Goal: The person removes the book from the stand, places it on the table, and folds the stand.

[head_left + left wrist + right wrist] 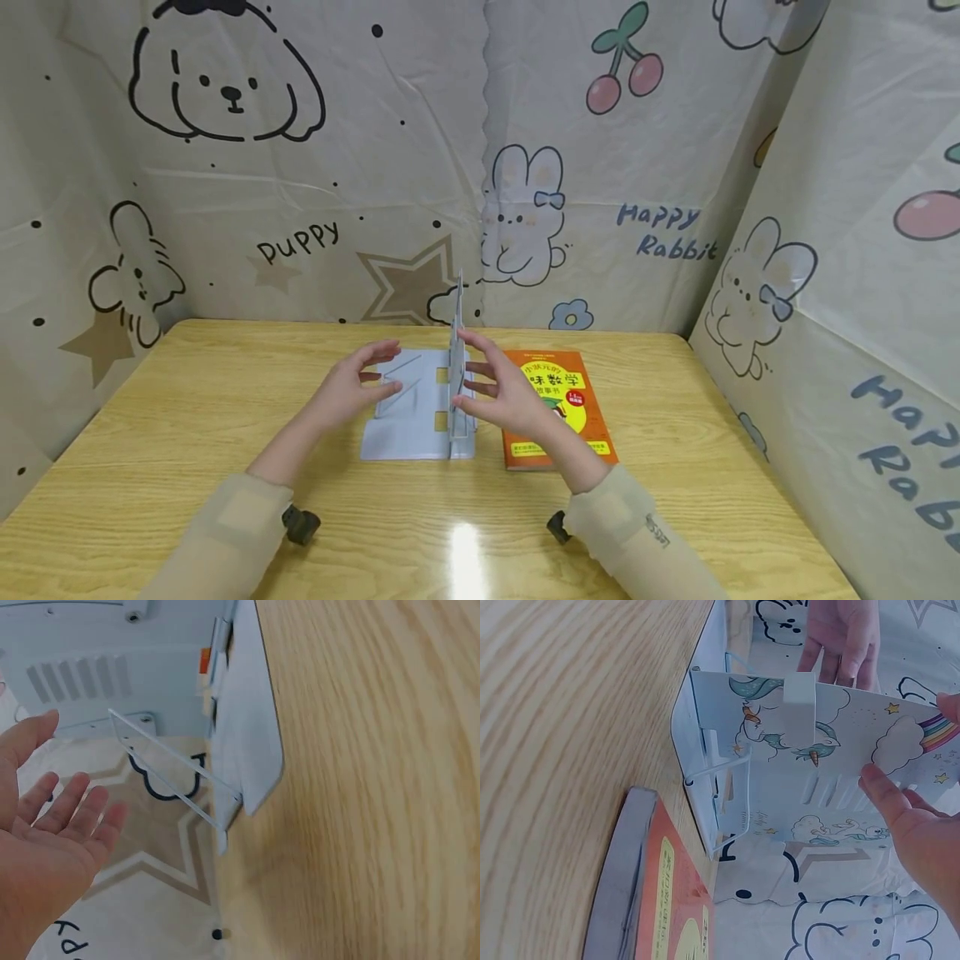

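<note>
A pale blue metal book stand (416,440) lies with its base flat on the table and its panel (836,761) upright. Unicorns, clouds and a rainbow are printed on the panel's right face. My right hand (513,392) touches that face with thumb and fingertips, its fingers spread. On the panel's other side my left hand (348,390) hovers above the base, fingers apart and holding nothing. In the left wrist view a thin wire support (172,755) sticks out from the base, and the panel's plain back has slots. Wire page clips (746,787) show at the panel's foot.
An orange book (555,451) with a yellow circle on its cover lies right of the stand, under my right forearm. The wooden table (187,400) meets a patterned cloth (337,167) at the back and sides.
</note>
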The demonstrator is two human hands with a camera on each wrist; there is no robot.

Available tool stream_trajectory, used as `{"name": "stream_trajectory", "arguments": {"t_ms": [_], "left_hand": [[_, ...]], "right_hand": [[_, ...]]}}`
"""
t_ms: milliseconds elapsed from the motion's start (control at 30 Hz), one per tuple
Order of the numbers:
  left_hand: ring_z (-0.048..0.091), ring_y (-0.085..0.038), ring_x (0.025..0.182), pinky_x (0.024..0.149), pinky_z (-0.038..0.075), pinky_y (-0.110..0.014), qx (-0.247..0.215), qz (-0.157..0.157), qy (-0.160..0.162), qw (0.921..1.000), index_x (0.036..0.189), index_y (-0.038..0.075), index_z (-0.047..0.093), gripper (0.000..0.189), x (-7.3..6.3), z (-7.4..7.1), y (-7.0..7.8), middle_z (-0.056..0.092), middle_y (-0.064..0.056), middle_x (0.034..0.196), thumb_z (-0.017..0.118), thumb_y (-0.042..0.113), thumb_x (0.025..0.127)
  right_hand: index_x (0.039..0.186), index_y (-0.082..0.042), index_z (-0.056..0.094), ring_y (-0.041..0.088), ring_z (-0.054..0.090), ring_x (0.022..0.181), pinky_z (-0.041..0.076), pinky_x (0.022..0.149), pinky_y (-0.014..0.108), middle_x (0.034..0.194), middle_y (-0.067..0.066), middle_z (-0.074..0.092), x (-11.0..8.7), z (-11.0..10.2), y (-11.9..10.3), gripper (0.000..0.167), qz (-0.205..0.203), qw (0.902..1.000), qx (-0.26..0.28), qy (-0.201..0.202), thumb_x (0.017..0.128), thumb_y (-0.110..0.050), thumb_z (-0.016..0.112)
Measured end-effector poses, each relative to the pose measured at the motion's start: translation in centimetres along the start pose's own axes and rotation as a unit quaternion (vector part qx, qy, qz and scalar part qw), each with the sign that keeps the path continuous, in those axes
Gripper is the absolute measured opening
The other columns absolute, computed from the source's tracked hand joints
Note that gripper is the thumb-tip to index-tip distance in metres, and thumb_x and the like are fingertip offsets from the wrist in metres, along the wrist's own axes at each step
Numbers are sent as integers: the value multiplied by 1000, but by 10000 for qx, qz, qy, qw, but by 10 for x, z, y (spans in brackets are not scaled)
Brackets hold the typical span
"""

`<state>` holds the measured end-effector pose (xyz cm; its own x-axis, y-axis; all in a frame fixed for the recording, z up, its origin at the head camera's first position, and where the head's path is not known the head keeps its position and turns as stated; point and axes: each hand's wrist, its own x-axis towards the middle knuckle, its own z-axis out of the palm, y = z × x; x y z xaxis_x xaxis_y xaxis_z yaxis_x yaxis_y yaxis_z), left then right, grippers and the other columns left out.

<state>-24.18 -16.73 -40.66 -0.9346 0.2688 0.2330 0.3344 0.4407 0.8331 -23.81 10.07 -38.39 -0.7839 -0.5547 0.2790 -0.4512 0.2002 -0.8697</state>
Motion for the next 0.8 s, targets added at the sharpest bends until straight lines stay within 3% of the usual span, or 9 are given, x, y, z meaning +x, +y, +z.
{"name": "stream_trajectory", "arguments": {"t_ms": [300,533,800], "left_hand": [[36,-32,133,107,34,-52,274,-241,-589,9976,144,11,36,75,11,-3,-25,40,-11,146,74,30,82],[33,-34,134,109,29,-55,363,-367,-838,9951,145,9,34,73,19,-5,-41,39,-13,147,73,21,83],[31,-37,135,108,26,-60,504,-394,-1158,9912,145,6,34,77,22,-9,-47,37,-16,147,75,22,81]], "right_hand": [[148,-28,25,39,42,129,47,98,40,153,2,24,0,1,2,81,-12,10000,68,-13,84,-14,72],[149,-24,24,39,42,129,48,96,39,153,10,24,-2,0,4,81,-75,9999,109,-8,84,-14,72],[149,-19,22,38,42,130,47,97,41,154,10,22,-2,0,-3,81,-47,9998,177,-32,85,-7,69]]}}
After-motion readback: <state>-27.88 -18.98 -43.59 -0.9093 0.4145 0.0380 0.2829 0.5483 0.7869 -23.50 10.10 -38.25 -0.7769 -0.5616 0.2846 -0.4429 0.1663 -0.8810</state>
